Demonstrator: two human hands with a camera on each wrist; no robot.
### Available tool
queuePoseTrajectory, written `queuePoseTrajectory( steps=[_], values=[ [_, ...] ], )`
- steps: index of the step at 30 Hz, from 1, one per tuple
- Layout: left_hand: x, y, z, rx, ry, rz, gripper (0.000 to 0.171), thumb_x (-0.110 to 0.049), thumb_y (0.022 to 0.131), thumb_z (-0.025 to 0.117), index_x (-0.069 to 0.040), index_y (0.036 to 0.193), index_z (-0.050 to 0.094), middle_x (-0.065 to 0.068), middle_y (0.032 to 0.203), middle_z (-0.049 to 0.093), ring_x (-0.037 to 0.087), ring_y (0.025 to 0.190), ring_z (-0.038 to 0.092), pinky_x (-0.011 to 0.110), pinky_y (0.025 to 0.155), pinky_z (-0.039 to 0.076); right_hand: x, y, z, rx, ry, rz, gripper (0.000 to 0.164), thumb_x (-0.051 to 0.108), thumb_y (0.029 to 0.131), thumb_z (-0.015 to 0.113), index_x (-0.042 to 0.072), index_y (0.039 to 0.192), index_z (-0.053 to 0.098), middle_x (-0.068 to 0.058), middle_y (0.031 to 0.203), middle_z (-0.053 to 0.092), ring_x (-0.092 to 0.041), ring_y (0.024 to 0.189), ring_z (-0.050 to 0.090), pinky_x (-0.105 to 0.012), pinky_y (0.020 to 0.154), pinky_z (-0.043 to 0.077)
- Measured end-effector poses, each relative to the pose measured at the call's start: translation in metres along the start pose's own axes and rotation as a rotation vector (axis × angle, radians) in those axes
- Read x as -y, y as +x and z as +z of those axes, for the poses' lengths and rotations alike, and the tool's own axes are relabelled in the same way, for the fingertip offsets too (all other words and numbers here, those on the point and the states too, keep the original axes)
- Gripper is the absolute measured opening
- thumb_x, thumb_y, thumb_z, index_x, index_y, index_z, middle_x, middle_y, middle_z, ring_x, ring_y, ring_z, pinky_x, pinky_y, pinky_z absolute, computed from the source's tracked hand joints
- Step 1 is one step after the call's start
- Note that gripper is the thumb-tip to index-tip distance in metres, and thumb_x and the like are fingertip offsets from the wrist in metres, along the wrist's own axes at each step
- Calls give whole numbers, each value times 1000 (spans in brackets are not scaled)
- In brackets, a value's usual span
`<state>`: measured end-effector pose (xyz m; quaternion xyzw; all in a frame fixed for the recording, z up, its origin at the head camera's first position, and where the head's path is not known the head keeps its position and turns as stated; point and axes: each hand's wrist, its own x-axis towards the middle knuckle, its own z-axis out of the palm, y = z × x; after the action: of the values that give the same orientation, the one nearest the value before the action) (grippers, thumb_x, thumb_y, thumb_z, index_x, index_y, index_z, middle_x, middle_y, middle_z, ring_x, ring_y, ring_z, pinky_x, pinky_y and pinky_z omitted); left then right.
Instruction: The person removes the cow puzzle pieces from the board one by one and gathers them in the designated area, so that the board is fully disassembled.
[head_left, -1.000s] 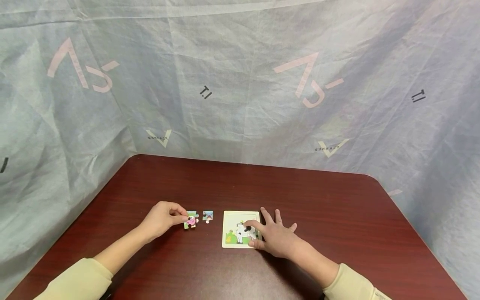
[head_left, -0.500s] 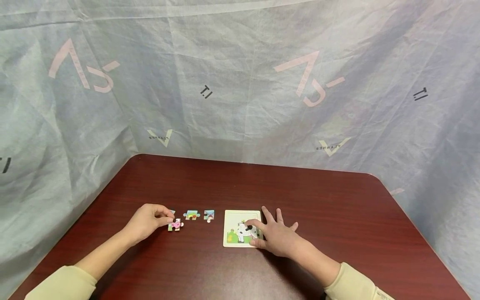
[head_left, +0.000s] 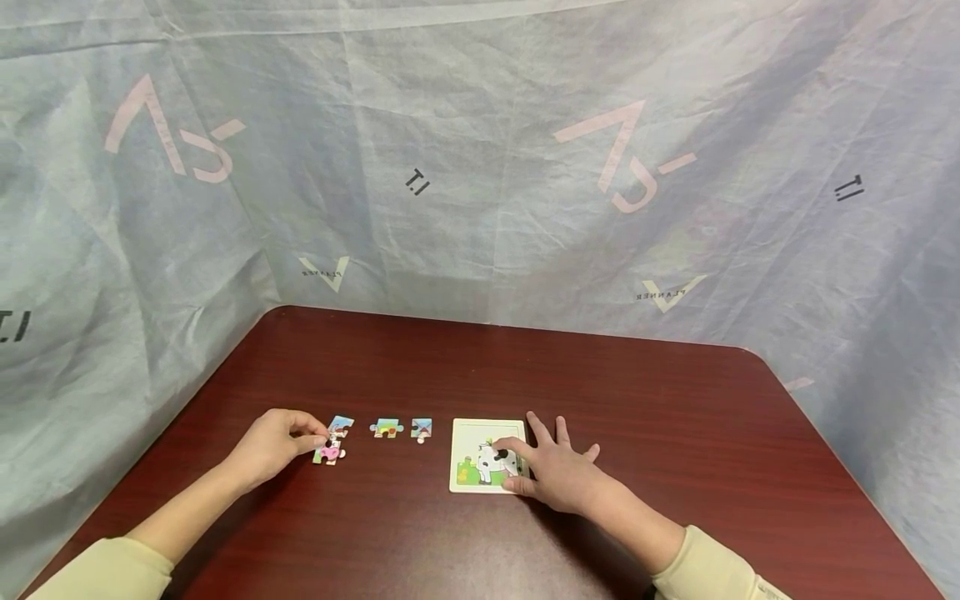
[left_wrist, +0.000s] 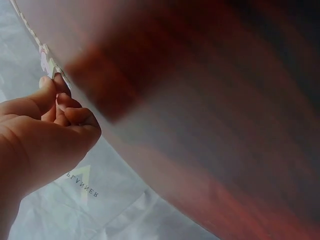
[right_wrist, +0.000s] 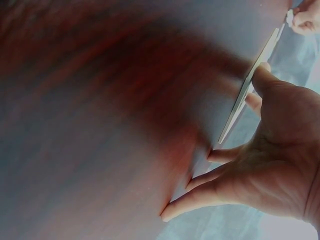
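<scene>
At the left of the head view, my left hand (head_left: 272,443) pinches a small jigsaw piece (head_left: 328,453) with pink on it between thumb and fingertips. That piece overlaps another jigsaw piece (head_left: 342,423) with blue sky just behind it. My right hand (head_left: 558,473) lies spread at the right side of a square puzzle tray (head_left: 463,428). Its thumb and index finger rest on the tray, while the other fingers stretch out to the tabletop. Inside the tray, pieces show part of a black-and-white cow on green grass. In the right wrist view the tray (right_wrist: 235,117) appears edge-on beneath the thumb.
Two loose jigsaw pieces lie between the left hand and the tray: one yellow-green piece (head_left: 387,428) and one blue piece (head_left: 422,428). A dark red-brown table (head_left: 420,533) carries everything. Grey printed cloth (head_left: 480,167) hangs behind and beside it.
My left hand has moved left with the pink jigsaw piece, away from the yellow-green piece, which now shows fully, and over to the blue-sky piece. The right hand has stayed on the tray.
</scene>
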<state>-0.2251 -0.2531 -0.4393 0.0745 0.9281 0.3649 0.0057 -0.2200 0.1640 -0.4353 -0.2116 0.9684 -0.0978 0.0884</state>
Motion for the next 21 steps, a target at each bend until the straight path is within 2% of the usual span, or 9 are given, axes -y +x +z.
queuePoseTrajectory(
  steps=[13,21],
  values=[
    [3,-1,0,6,12,5,6,-12,89,77,-8,92,75,-3,82,66,17,78,57,33,70,45,-1,1,2,4,-24,-7,50,56,97,58,47,144,44,-18,163,22,-58,143,22,-88,81,29],
    [-1,-1,1,7,-19,-17,11,-14,89,78,-9,96,72,-2,79,63,18,76,55,31,67,43,0,0,2,1,-30,-4,50,56,97,57,46,144,42,-18,164,21,-58,143,21,-88,81,29]
  ],
)
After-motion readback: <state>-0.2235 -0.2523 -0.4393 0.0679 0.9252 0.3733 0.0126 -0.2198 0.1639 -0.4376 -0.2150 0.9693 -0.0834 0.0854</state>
